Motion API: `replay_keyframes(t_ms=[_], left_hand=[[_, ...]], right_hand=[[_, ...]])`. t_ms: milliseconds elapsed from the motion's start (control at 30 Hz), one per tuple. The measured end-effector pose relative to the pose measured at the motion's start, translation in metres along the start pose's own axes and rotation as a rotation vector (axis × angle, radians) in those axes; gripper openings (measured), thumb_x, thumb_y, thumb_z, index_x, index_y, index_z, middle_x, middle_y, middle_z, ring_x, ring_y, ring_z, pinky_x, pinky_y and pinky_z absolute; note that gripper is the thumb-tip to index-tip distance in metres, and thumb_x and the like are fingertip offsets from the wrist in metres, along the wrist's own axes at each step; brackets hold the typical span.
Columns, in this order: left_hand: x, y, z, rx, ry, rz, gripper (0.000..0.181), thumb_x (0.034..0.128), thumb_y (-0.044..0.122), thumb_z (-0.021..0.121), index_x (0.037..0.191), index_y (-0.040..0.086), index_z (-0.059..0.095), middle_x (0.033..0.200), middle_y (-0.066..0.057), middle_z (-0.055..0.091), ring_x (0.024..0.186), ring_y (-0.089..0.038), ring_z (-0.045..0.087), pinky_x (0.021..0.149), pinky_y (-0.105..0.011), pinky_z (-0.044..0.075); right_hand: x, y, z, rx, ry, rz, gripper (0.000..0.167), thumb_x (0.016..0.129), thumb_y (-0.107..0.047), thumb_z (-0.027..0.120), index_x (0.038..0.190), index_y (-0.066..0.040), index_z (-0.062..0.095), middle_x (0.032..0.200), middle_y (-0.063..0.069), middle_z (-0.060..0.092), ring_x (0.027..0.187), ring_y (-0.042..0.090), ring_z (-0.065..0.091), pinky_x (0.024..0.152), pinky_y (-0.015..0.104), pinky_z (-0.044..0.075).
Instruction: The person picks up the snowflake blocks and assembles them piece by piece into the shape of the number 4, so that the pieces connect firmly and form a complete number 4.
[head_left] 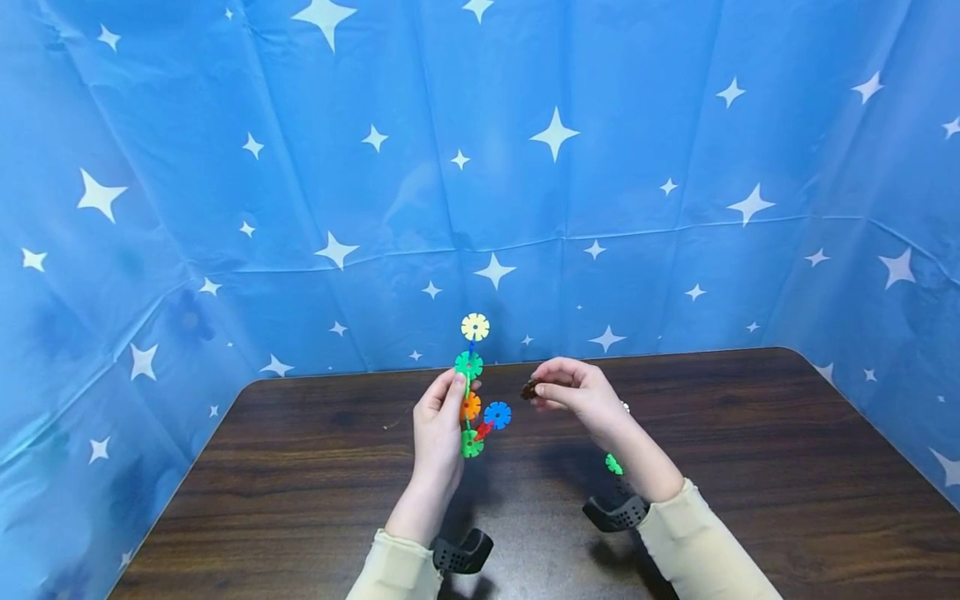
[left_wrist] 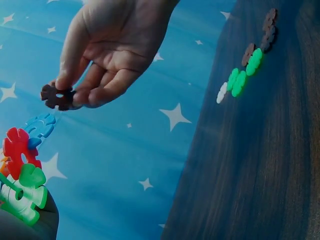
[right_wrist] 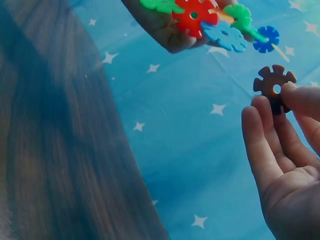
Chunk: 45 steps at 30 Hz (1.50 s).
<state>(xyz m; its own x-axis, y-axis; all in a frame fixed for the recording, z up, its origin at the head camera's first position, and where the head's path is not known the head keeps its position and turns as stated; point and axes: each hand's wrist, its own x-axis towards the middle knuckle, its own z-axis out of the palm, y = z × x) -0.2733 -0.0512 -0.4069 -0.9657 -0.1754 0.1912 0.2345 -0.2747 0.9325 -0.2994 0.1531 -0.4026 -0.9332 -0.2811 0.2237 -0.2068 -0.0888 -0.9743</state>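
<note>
My left hand (head_left: 437,429) grips an upright chain of notched plastic discs (head_left: 470,365) above the table. A cream disc (head_left: 476,327) tops the chain, with a dark blue one just under it. Green and orange discs follow below, and a red disc (right_wrist: 195,16) links a light blue disc (head_left: 497,415) out to the side. To the right of the chain, my right hand (head_left: 583,398) pinches a single brown disc (right_wrist: 272,82) between thumb and fingers. A gap separates the brown disc from the chain. My left fingers hide part of the chain.
On the dark wooden table (head_left: 322,467), loose discs lie in a row: white (left_wrist: 221,93), green (left_wrist: 239,83) and brown (left_wrist: 270,20). My right arm covers most of them in the head view. A blue star-patterned curtain (head_left: 517,192) hangs behind the table.
</note>
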Motion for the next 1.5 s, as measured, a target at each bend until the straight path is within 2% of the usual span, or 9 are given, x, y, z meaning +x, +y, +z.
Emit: replay_keyframes(t_ms=[100,300,633,767,967,1100,1333,1500], left_hand=[[0.001,-0.001,0.000,-0.002,-0.006,-0.003,0.029,0.0988,0.023,0.058,0.113,0.000,0.067,0.097,-0.014,0.067,0.077,-0.015,0.054,0.062,-0.023,0.050],[0.000,-0.001,0.000,-0.015,-0.007,0.003,0.028,0.0989,0.022,0.058,0.113,0.000,0.067,0.093,-0.009,0.067,0.077,-0.015,0.054,0.062,-0.022,0.049],[0.000,-0.002,0.000,0.015,0.000,0.021,0.029,0.0993,0.022,0.057,0.112,-0.001,0.067,0.092,-0.005,0.068,0.090,-0.018,0.055,0.074,-0.025,0.047],[0.000,-0.002,0.000,0.022,-0.006,0.027,0.029,0.0994,0.022,0.057,0.112,-0.002,0.067,0.093,-0.008,0.068,0.092,-0.020,0.056,0.075,-0.026,0.047],[0.000,-0.003,0.000,0.023,-0.010,0.019,0.028,0.0992,0.022,0.057,0.110,-0.001,0.068,0.096,-0.015,0.067,0.088,-0.018,0.056,0.071,-0.025,0.047],[0.000,-0.004,0.000,0.020,-0.014,0.015,0.028,0.0993,0.023,0.057,0.110,-0.001,0.068,0.096,-0.015,0.066,0.083,-0.016,0.055,0.066,-0.024,0.047],[0.000,-0.004,-0.001,0.005,-0.019,0.008,0.029,0.0991,0.024,0.057,0.111,-0.001,0.067,0.089,-0.004,0.067,0.071,-0.014,0.052,0.059,-0.023,0.048],[0.000,-0.004,-0.001,-0.004,-0.014,0.010,0.030,0.0986,0.023,0.058,0.111,-0.002,0.067,0.088,-0.005,0.067,0.070,-0.014,0.051,0.058,-0.022,0.048]], right_hand=[[-0.002,0.001,0.003,0.058,-0.018,-0.012,0.012,0.089,0.006,0.063,0.100,0.003,0.064,0.094,0.007,0.070,0.085,0.025,0.069,0.079,0.037,0.056],[-0.004,0.004,0.008,0.016,-0.047,-0.053,0.015,0.088,0.006,0.064,0.102,0.010,0.062,0.101,0.015,0.069,0.093,0.032,0.067,0.082,0.037,0.055],[-0.005,0.008,0.015,-0.082,-0.060,-0.108,0.012,0.089,0.007,0.063,0.100,0.009,0.064,0.106,0.022,0.065,0.095,0.028,0.066,0.082,0.034,0.055],[-0.005,0.007,0.016,-0.122,-0.069,-0.136,0.011,0.088,0.007,0.063,0.099,0.007,0.066,0.106,0.021,0.065,0.095,0.022,0.066,0.081,0.032,0.055],[-0.007,0.006,0.017,-0.198,-0.083,-0.225,0.009,0.088,0.007,0.064,0.096,0.005,0.067,0.105,0.018,0.067,0.093,0.025,0.066,0.077,0.030,0.055],[-0.008,0.009,0.016,-0.217,-0.104,-0.293,0.009,0.088,0.009,0.063,0.095,0.005,0.068,0.104,0.020,0.066,0.092,0.029,0.066,0.076,0.030,0.055],[-0.009,0.012,0.015,-0.199,-0.127,-0.379,0.012,0.087,0.012,0.063,0.094,0.004,0.069,0.102,0.019,0.068,0.093,0.021,0.066,0.076,0.030,0.055],[-0.008,0.013,0.016,-0.219,-0.131,-0.429,0.017,0.084,0.019,0.061,0.091,0.006,0.069,0.101,0.023,0.067,0.092,0.017,0.066,0.073,0.028,0.055]])
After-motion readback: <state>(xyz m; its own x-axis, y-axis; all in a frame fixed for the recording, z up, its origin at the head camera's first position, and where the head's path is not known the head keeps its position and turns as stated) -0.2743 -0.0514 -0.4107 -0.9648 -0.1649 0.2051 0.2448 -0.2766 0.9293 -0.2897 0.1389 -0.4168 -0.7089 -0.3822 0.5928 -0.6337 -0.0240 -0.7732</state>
